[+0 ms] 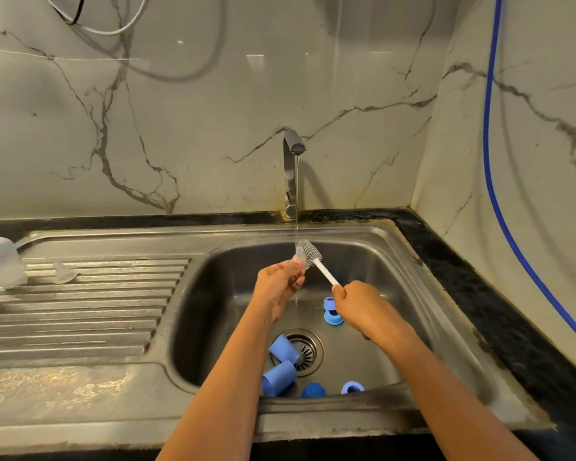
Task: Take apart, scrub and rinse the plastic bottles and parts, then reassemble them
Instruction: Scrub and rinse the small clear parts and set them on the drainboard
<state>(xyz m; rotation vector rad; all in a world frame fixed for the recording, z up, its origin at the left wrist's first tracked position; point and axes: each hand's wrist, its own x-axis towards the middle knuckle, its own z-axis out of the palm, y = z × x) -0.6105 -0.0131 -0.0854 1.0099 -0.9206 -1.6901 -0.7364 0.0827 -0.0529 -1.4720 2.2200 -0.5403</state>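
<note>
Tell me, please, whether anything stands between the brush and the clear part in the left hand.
Nothing visible does. The brush, gripped by the right hand, has its head right against the clear part that the left hand pinches under the running water.

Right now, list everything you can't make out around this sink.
Head view only:
1. Clear part in the left hand: see-through, blurred, half covered by that hand; which part is unclear.
2. Blue ring: partly behind the right hand holding the brush.
3. Clear containers: blurred, cut off by the left edge.
4. Blue cap: lower part hidden by the sink front rim.
</note>
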